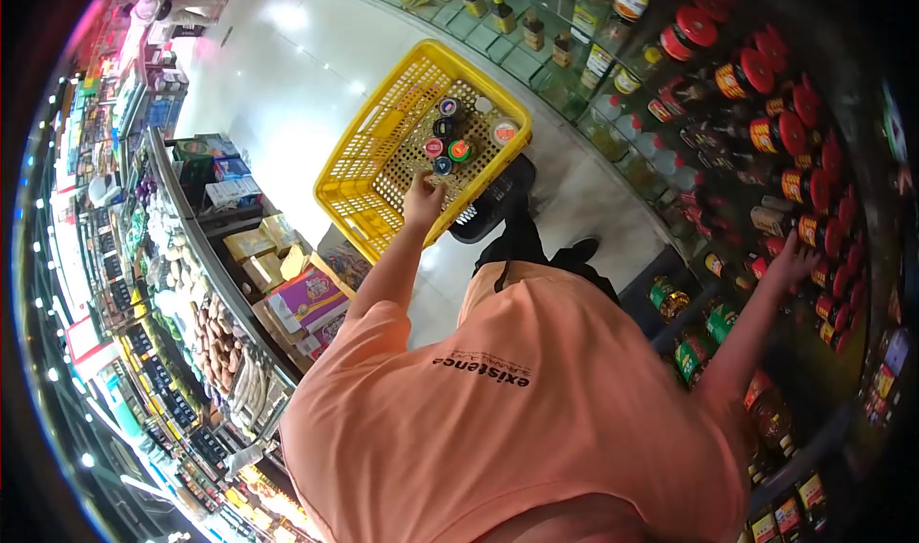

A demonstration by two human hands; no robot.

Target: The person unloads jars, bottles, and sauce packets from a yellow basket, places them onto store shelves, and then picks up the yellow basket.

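My left hand (423, 201) is over the near side of a yellow shopping basket (371, 130), its fingers curled. What they close on, if anything, cannot be made out. Just beyond the fingertips stand several jars or bottles, among them one with a blue cap (441, 165), one with a red lid (434, 148) and one with a green-and-orange lid (460, 150). Out to the right, my right hand (793, 261) reaches to the shelf with its fingers apart. Red-lidded jars (810, 190) with dark contents are closest to it; contact with them is unclear.
Shelves with small bottles (503, 12) run along the right side. Cartons, including a purple box (308, 297), stand on the left beside a produce display (203, 328). A dark basket or stand (495, 201) sits beneath the yellow basket on the pale floor (278, 74).
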